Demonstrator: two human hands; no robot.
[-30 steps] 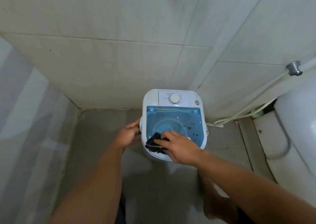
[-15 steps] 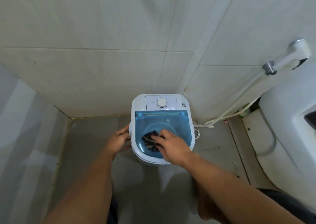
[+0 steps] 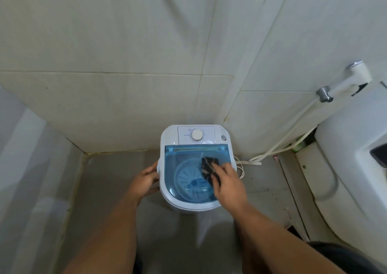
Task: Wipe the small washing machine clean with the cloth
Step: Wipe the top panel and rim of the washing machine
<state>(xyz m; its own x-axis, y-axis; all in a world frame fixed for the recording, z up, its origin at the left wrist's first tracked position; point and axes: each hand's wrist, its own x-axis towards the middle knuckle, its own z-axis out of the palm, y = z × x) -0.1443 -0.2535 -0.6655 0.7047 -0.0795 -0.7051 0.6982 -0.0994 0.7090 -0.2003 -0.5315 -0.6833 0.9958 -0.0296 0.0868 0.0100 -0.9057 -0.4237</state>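
A small white washing machine (image 3: pixel 171 135) with a see-through blue lid (image 3: pixel 180 162) and a round white dial (image 3: pixel 196 135) stands on the floor against the tiled wall. My right hand (image 3: pixel 228 183) presses a dark patterned cloth (image 3: pixel 208 167) flat on the right half of the lid. My left hand (image 3: pixel 146 180) grips the machine's left side at the rim and steadies it. The ribbed wash plate shows through the lid.
A white toilet (image 3: pixel 354 169) fills the right side, with a bidet sprayer (image 3: pixel 356 72) on the wall above and its hose (image 3: pixel 282 146) trailing to the floor behind the machine. A pale curtain (image 3: pixel 25 169) hangs at the left. Grey floor (image 3: pixel 117 169) lies around the machine.
My right hand has slid the cloth from the lid's front left to its right side. The dark specks on the lid are gone. The view has tilted upward.
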